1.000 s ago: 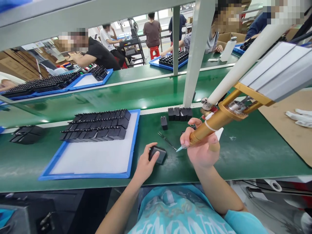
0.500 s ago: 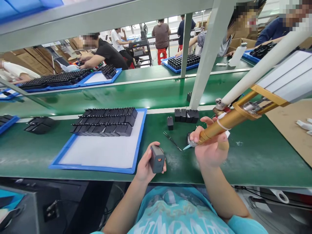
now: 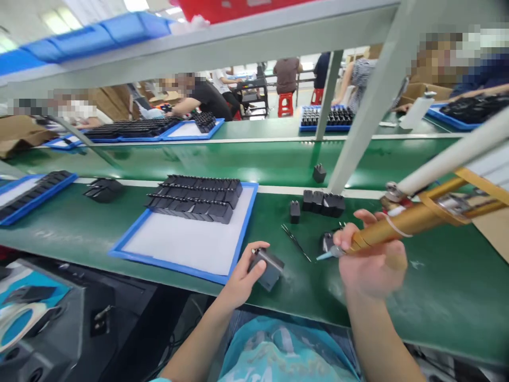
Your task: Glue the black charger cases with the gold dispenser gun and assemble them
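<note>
Left hand: the left hand (image 3: 242, 278), low in the centre of the frame, has its fingers (image 3: 258, 249) curled round a black adapter (image 3: 270, 269), thumb on one side and fingertips over the top, gripping it firmly.
Thing in hand: the black adapter sits tilted, just above the near edge of the green worktop (image 3: 437, 286), beside the lower right corner of the blue tray (image 3: 186, 241).
Right hand: the right hand (image 3: 371, 265), at centre right, is closed round the barrel of a gold tool (image 3: 401, 225) that hangs in from the upper right.
Tool tip: the pale blue nozzle (image 3: 324, 256) points left towards the adapter but is apart from it, with bare worktop between them.
Filled so far: three rows of adapters (image 3: 199, 197) lie packed along the far end of the blue tray; the white liner nearer the person, the greater part of the tray, is bare.
Loose pieces: a cluster of adapters (image 3: 324, 202) stands at the foot of the grey post, a single adapter (image 3: 295, 211) is just left of it, and a small dark part (image 3: 326, 242) lies near the nozzle.
Small tools: tweezers (image 3: 296, 243) lie untouched between the two hands.
Progress, as a judgement: the tray looks roughly a third filled, with one piece in hand that the nozzle does not touch and several loose ones standing by.
Elsewhere: other people work at trays across the belt, upper part of the frame.
</note>
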